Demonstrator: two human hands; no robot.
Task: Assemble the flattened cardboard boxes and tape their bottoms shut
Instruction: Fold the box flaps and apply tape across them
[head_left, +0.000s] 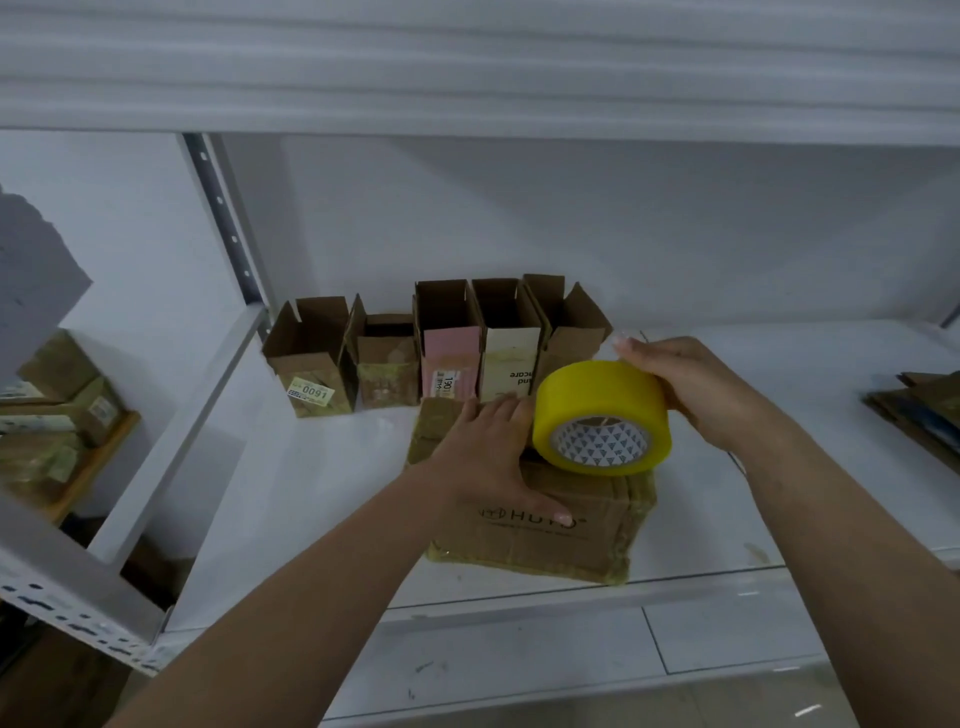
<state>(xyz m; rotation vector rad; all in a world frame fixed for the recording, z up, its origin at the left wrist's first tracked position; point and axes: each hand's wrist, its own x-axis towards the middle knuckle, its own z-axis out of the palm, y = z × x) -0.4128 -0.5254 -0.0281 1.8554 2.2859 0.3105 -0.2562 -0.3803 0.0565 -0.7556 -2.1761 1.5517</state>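
Cardboard box (550, 525) lying at 6 o'clock of the white shelf (311, 467), printed side facing the camera, old yellowish tape along its edges. Left hand (488, 452) laid flat on top of the box, fingers straight and spread, thumb reaching down over the printed face. Right hand (696, 389) at 3 o'clock of the box, fingers curled round a yellow tape roll (602, 418); roll touching the box's top edge, white patterned core turned toward the camera. Row of five assembled boxes (436, 348) at 12 o'clock, standing upright with top flaps open, touching side by side. Stack of flattened cardboard (924, 410) at 3 o'clock, well apart, near the shelf's far right edge.
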